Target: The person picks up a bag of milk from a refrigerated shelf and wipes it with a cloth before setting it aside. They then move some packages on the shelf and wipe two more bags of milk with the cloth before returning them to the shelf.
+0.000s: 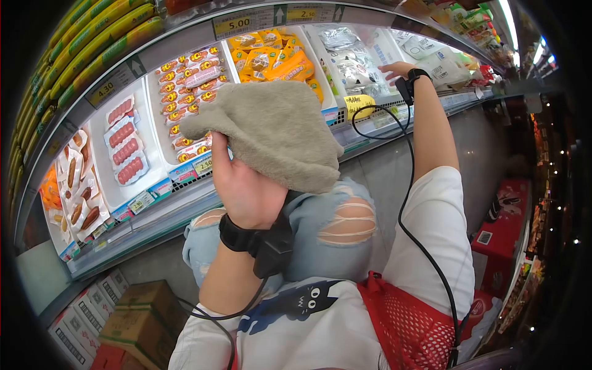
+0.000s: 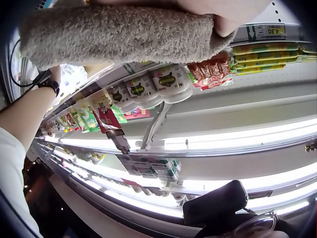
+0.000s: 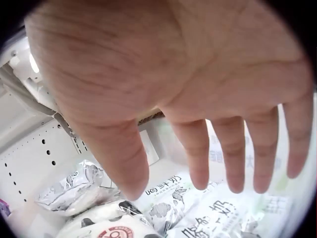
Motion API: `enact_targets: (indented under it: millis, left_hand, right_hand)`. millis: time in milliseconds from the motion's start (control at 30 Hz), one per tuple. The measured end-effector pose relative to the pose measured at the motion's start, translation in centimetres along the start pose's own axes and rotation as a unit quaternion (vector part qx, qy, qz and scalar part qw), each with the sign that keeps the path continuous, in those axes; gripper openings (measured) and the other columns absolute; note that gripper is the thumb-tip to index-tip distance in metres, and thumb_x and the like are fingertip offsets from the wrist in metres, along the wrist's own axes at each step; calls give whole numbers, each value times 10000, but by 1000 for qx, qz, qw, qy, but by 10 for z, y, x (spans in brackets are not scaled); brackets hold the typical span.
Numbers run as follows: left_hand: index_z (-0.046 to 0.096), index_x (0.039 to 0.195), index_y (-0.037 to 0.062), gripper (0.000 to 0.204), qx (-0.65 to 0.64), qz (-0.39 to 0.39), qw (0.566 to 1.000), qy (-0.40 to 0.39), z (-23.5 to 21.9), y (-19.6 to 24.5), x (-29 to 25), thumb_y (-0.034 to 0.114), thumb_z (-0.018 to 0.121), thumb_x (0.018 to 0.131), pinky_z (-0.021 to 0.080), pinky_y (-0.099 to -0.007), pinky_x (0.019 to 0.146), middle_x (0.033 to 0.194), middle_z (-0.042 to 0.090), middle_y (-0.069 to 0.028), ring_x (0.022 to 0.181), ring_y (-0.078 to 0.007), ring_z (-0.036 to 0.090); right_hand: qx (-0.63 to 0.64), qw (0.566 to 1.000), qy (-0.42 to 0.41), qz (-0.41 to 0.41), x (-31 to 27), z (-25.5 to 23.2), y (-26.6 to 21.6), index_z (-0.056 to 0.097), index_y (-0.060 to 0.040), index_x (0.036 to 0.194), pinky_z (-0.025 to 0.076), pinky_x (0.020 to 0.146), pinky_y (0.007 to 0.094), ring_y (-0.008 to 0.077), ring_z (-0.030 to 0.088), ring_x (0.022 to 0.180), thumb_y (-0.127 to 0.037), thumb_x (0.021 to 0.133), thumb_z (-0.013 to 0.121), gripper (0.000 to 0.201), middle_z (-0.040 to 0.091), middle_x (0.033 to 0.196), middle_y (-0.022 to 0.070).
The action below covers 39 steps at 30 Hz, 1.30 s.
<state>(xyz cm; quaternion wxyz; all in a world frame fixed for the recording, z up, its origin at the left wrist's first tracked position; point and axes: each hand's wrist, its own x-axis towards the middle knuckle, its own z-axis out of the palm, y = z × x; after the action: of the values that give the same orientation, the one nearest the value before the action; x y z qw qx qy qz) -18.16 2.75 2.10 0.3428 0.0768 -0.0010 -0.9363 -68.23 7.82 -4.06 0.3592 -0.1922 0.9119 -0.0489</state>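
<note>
A grey-brown cloth (image 1: 277, 129) lies folded over the left hand (image 1: 250, 194), whose thumb presses on its near edge; most of the fingers are hidden beneath it. In the left wrist view the cloth (image 2: 124, 34) spans the top, with part of the left hand (image 2: 223, 12) against it. Farther right, the right hand (image 1: 401, 71) reaches over a tray of white and clear milk bags (image 1: 351, 65). The right wrist view shows the right hand (image 3: 173, 74) with fingers extended and spread, holding nothing, above the printed bags (image 3: 203, 213).
Trays of orange packets (image 1: 271, 58), small wrapped sausages (image 1: 179, 92) and sliced sausage packs (image 1: 127, 148) line the chilled shelf. A yellow tag (image 1: 359, 106) hangs on its front edge. Cardboard boxes (image 1: 145, 314) stand at lower left. A black cable (image 1: 410, 231) loops near the right forearm.
</note>
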Motion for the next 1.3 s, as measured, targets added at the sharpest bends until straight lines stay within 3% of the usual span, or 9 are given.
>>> enact_targets:
  millis: [33,133,200,267,400,533,667,867,1300]
  left_hand:
    - [373,1361,93,614,6,0,1000,4,0,-1,0,539,313,944,263,-441,1065,1372,422,-77,1261,-267,389]
    - [370,1364,96,611,8,-1,1000,12,-1,-1,0,537,310,946,263,-445,1066,1378,417,-76,1261,-267,389]
    - [368,1366,98,609,11,4,1000,21,0,-1,1,536,309,947,262,-448,1068,1381,413,-77,1264,-267,386]
    - [365,1368,100,608,20,18,999,33,3,-2,2,535,310,947,260,-452,1070,1384,410,-78,1269,-268,383]
    - [363,1371,107,598,-1,4,1000,7,0,-1,3,528,299,951,260,-460,1073,1387,407,-83,1280,-278,376]
    - [362,1376,118,585,-26,-5,999,-42,-8,0,2,517,287,955,257,-475,1077,1393,404,-93,1287,-295,374]
    - [352,1381,117,583,-18,6,999,-41,-9,1,3,512,279,959,256,-483,1078,1395,401,-94,1289,-299,372]
    - [351,1383,120,579,-4,6,1000,-14,-8,-1,4,509,274,961,271,-482,1070,1396,400,-94,1283,-297,379]
    - [319,1395,87,617,-76,10,995,-66,-15,0,6,519,260,959,270,-453,1071,1395,395,-91,1278,-279,381]
  right_hand:
    - [9,998,-43,49,-25,5,-2,486,-81,1298,471,731,315,202,626,860,-528,777,631,702,611,1149,119]
    - [42,996,17,75,29,11,33,549,-79,1242,472,733,341,210,628,847,-502,799,615,616,640,1086,120]
    - [-75,996,-3,48,45,11,33,546,-37,1217,481,721,365,226,610,894,-426,777,677,601,630,1098,134]
    - [-321,944,-16,-69,61,9,32,600,-5,1130,477,703,355,227,605,853,-384,790,680,516,657,1010,126]
    - [-259,966,18,-15,80,12,37,665,-67,1015,445,706,371,230,595,812,-456,808,613,444,646,918,108]
    - [-64,996,-30,55,102,11,60,663,-79,932,439,634,350,180,571,714,-365,773,677,328,648,851,73]
    - [-108,993,-20,48,82,8,52,656,-35,943,450,585,345,206,586,649,-351,729,727,388,651,824,101]
    - [9,993,-40,106,75,10,50,645,-51,876,481,479,325,222,607,551,-338,708,760,352,652,741,118]
    - [-70,992,-56,90,96,6,64,655,-65,845,460,490,299,182,594,543,-415,708,759,391,639,671,98]
